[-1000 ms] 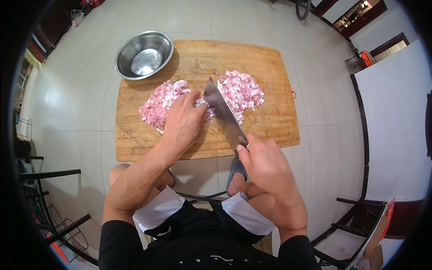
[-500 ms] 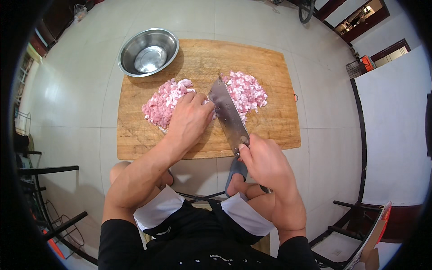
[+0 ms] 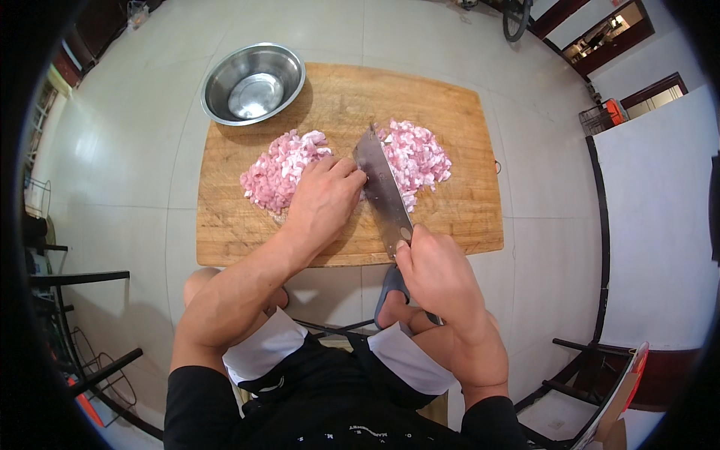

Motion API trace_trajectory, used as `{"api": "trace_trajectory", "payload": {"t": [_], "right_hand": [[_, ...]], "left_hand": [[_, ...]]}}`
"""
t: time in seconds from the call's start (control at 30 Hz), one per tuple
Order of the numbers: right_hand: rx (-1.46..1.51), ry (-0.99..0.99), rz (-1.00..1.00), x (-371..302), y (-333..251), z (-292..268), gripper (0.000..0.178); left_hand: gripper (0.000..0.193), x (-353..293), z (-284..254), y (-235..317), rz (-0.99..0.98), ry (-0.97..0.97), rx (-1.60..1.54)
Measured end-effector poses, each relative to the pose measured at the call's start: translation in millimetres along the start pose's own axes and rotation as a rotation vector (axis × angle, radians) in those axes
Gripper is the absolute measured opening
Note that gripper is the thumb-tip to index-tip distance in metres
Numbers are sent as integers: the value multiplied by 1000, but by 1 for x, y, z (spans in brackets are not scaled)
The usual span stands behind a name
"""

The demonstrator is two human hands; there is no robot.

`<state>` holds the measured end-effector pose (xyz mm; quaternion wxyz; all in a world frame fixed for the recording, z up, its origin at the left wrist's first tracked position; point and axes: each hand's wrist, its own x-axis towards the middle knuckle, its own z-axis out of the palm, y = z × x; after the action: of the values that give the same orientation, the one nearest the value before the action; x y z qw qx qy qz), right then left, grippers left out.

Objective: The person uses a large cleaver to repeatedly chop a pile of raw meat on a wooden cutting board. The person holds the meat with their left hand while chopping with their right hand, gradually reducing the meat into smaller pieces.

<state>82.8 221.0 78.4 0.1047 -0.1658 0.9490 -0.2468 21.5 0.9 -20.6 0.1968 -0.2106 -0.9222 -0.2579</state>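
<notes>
My right hand point(image 3: 441, 274) is wrapped round the handle of a cleaver point(image 3: 384, 191). Its broad steel blade slants away from me over the wooden cutting board point(image 3: 450, 217). My left hand point(image 3: 326, 196) has its fingers curled down, knuckles close against the blade's left face, pinning meat that is mostly hidden beneath them. Left of those fingers lies a heap of diced pink meat point(image 3: 274, 176). Against the blade's right side spreads a second heap of finely cut pink and white meat point(image 3: 420, 157).
A round steel bowl point(image 3: 214, 101) stands on the board's far left corner, partly overhanging its edge. Around the board is a tiled floor point(image 3: 150, 180). Black metal frames point(image 3: 82, 279) stand at the left, and another frame point(image 3: 577, 394) sits at the lower right.
Both hands and the cleaver stay at nearly the same spot. The board and bowl sit slightly differently in the picture as the view shifts a little.
</notes>
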Motion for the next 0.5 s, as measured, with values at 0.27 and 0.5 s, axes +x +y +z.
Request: {"api": "trace_trajectory", "payload": {"t": [0.27, 0.5], "right_hand": [[-37, -75, 193, 45, -20, -1, 31], [46, 102, 237, 98, 4, 26, 32]], "left_hand": [[10, 4, -3, -3, -17, -57, -26], [10, 2, -5, -6, 48, -68, -71]]}}
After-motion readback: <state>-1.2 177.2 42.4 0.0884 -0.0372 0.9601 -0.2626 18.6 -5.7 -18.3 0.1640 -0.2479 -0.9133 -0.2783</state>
